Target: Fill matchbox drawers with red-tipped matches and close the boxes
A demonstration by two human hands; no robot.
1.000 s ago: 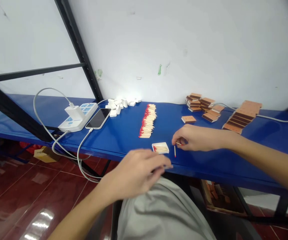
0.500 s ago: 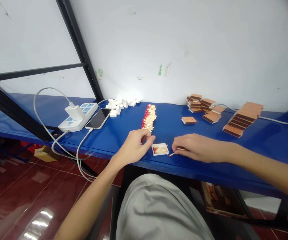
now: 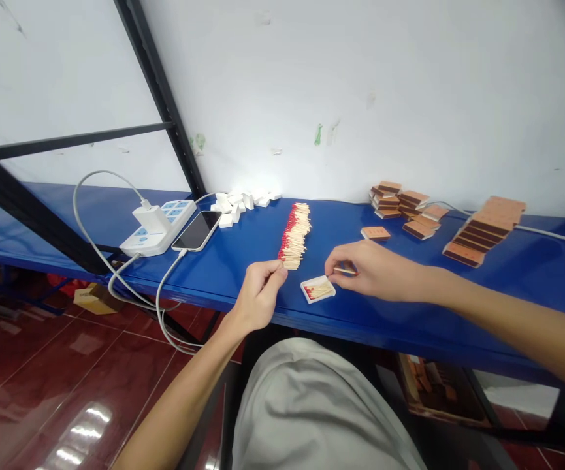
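Unlike half a second ago, the left hand [image 3: 260,295] is off the white tray [image 3: 307,284], at the match row's [image 3: 296,238] near end, fingers pinched, contents unclear; the right hand's [image 3: 368,269] fingers, closed around a match [image 3: 343,270], reach the tray's corner on the bench [image 3: 341,219].

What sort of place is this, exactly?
Probably a small workroom or storeroom, though one view can't settle it. The signs are a blue shelf on a black frame used as a worktop, a long heap of loose matches, and stacked matchboxes.
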